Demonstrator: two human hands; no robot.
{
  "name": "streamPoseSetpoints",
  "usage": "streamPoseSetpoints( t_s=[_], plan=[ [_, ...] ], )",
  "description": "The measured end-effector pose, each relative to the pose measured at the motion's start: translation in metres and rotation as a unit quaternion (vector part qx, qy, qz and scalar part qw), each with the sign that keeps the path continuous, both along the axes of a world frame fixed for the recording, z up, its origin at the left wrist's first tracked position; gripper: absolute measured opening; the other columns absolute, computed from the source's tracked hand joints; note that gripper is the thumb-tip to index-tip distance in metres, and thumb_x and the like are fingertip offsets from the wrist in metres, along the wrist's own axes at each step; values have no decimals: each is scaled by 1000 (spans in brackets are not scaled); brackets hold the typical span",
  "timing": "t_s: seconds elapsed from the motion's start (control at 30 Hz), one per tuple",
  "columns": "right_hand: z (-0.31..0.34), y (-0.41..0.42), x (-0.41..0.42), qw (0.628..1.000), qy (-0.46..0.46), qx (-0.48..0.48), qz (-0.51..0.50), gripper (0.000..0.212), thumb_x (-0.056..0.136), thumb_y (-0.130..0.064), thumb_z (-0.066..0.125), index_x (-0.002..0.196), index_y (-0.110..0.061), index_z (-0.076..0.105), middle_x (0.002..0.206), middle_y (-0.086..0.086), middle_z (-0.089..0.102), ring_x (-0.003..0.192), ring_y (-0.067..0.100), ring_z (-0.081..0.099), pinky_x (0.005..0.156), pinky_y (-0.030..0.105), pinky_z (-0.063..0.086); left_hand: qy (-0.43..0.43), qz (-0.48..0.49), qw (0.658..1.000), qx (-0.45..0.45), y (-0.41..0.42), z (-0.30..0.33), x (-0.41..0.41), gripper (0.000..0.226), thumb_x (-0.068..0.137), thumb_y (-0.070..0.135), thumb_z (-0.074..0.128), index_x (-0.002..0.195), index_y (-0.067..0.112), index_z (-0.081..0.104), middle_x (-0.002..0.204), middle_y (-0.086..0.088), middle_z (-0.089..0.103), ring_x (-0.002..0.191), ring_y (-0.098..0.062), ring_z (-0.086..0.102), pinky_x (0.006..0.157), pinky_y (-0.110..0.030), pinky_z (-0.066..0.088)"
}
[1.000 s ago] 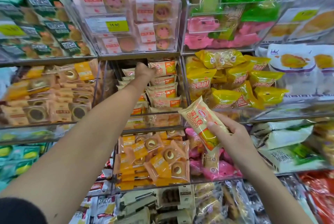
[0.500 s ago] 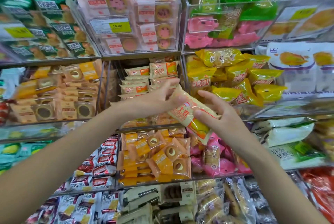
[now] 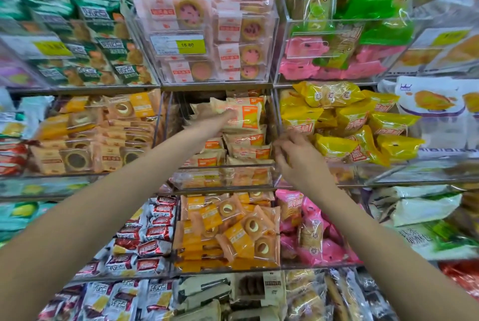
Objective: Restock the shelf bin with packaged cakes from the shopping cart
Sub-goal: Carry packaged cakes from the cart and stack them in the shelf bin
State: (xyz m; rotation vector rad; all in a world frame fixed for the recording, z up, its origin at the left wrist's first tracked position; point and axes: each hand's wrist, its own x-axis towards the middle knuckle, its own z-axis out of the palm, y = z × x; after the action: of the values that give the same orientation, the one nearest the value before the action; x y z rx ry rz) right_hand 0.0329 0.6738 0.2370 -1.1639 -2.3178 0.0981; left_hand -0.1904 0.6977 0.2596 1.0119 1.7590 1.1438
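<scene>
The cake pack (image 3: 243,117), a cream wrapper with an orange panel, now sits at the top of the stack inside the clear middle shelf bin (image 3: 223,181), where half a second ago it was held out in front of the shelf between both hands. The left hand (image 3: 220,120) has carried it in and reaches deep into the bin with its fingers against the pack; blur hides whether that grip is clamped on the wrapper or just pressing it flat, so I cannot tell. The right hand (image 3: 298,157) has let go and hangs just in front of the bin's right wall, fingers loosely curled and holding nothing. By my reading this pack is as good as placed, and the next one has to come from the shopping cart, which is out of view. The bin looks close to full, with matching cream-and-orange packs piled beneath. On the shelf above, a yellow price tag (image 3: 190,45) reads 15.80 over pink-centred round cakes (image 3: 190,11). To the right lie yellow bags (image 3: 360,124) with red lettering too blurred to read; to the left, ring cakes in orange wrappers (image 3: 124,111). Below, red and white packs (image 3: 153,232) carry writing I cannot make out.
</scene>
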Motion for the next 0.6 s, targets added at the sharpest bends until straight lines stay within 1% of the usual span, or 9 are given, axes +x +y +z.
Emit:
streamPoseSetpoints(
  t_s=[0.07, 0.17, 0.23, 0.3, 0.4, 0.43, 0.47, 0.53, 0.6],
  plan=[
    [-13, 2, -1, 999, -41, 28, -3, 21, 90, -15, 50, 99, -5, 66, 116, 11, 54, 74, 24, 62, 45, 22, 37, 22, 11, 1000, 2, 18, -5, 8, 81, 81, 47, 64, 140, 15, 18, 128, 2, 45, 106, -17, 52, 98, -38, 44],
    [-21, 4, -1, 997, -57, 54, -16, 29, 87, -23, 40, 91, -7, 65, 109, 11, 55, 52, 20, 56, 37, 16, 24, 43, 9, 999, 20, 45, -11, 18, 60, 86, 39, 62, 122, 16, 20, 114, 4, 41, 104, -14, 45, 83, -27, 37],
    [-24, 7, -1, 995, -65, 73, -18, 30, 85, -23, 39, 89, -8, 64, 108, 11, 57, 51, 19, 55, 37, 15, 19, 58, 2, 998, 19, 59, -13, 21, 56, 88, 36, 61, 119, 16, 19, 112, 3, 41, 104, -14, 43, 83, -26, 34],
    [-29, 11, -2, 993, -60, 99, -19, 27, 84, -22, 41, 89, -7, 63, 107, 11, 58, 54, 19, 56, 38, 16, 17, 61, -16, 998, 11, 68, -15, 19, 66, 89, 38, 59, 131, 13, 15, 114, 2, 43, 104, -14, 45, 84, -27, 38],
    [-34, 16, -2, 990, -32, 137, -3, 21, 83, -19, 44, 89, -6, 60, 107, 9, 53, 57, 20, 55, 41, 17, 15, 41, -55, 998, -6, 68, -25, 9, 78, 89, 43, 59, 140, 14, 8, 114, 5, 46, 103, -12, 52, 75, -21, 44],
    [-36, 16, -3, 989, -28, 147, 0, 20, 83, -19, 44, 89, -6, 58, 106, 8, 51, 58, 20, 55, 42, 17, 15, 35, -63, 997, -12, 67, -29, 6, 83, 88, 45, 59, 143, 14, 5, 119, 6, 46, 108, -12, 51, 76, -20, 44],
    [-36, 17, -3, 987, -26, 156, 0, 19, 82, -18, 44, 89, -6, 57, 106, 8, 50, 59, 20, 55, 42, 17, 15, 38, -66, 997, -19, 66, -33, 4, 89, 87, 49, 58, 146, 15, 0, 127, 6, 45, 116, -15, 47, 84, -23, 45],
    [-37, 18, -3, 985, -22, 174, -1, 17, 82, -18, 45, 89, -7, 55, 105, 8, 51, 59, 19, 54, 44, 17, 15, 62, -64, 996, -30, 66, -38, 3, 94, 87, 54, 55, 148, 17, -5, 143, 0, 39, 126, -23, 42, 96, -28, 38],
    [-38, 18, -4, 983, -21, 182, -1, 15, 82, -18, 44, 90, -8, 51, 103, 9, 54, 58, 19, 54, 45, 18, 14, 93, -82, 992, -12, 67, -41, 8, 86, 88, 51, 55, 145, 17, 1, 143, -4, 41, 118, -23, 48, 91, -34, 42]
  ],
)
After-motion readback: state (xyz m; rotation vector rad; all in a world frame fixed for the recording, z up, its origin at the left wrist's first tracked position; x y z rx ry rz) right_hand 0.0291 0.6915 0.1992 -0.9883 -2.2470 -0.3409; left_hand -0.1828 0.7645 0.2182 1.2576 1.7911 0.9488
